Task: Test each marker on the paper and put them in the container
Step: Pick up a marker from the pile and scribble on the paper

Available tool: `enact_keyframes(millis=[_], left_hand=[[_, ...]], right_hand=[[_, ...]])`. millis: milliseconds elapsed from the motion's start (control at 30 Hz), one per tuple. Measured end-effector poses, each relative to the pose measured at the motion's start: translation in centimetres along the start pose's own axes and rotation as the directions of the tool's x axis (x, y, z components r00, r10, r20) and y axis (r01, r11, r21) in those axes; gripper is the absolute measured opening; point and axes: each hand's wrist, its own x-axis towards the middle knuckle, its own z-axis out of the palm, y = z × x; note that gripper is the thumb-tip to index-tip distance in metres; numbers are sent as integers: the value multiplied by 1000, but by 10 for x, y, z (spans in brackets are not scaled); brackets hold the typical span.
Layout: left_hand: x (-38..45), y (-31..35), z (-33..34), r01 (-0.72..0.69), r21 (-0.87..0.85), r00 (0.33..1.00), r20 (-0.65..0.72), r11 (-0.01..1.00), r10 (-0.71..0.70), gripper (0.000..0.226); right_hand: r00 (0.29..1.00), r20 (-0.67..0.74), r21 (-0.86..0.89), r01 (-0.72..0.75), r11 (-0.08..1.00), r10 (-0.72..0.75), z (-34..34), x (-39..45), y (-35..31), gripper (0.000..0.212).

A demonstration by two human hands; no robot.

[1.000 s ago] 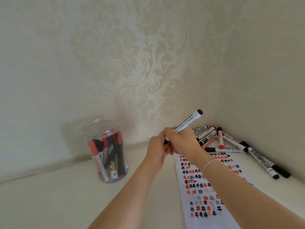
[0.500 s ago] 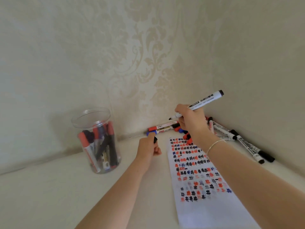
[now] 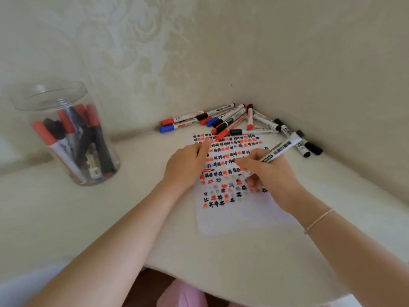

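Meanwhile my right hand (image 3: 269, 171) gripped the black marker (image 3: 279, 150), tip down on the paper (image 3: 234, 218); my left hand (image 3: 188, 163) lay on the sheet, fingers (image 3: 204, 147) straight, clear jar (image 3: 66, 134) standing well left

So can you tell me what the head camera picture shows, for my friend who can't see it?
A person's right hand holds a marker tip-down on a paper covered in red, black and blue test marks, while the left hand rests on the paper. More markers lie piled in the wall corner, and a clear jar on the left holds several markers.
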Motion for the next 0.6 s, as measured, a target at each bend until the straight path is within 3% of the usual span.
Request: enact_keyframes(millis=[233,333,600], left_hand=[[1,-4,6,-7,108,1000,-18,994,9,56],[1,-6,9,-24,137,999,-32,990,29,57],[1,-7,11,-48,163,996,-64,985,60,58]], right_hand=[[984,-176,-107,3,994,-22,1,-4,20,24],[981,-192,-92,9,996,-27,2,-5,24,11],[963,-263,-113,27,993,-56,0,-5,27,11]])
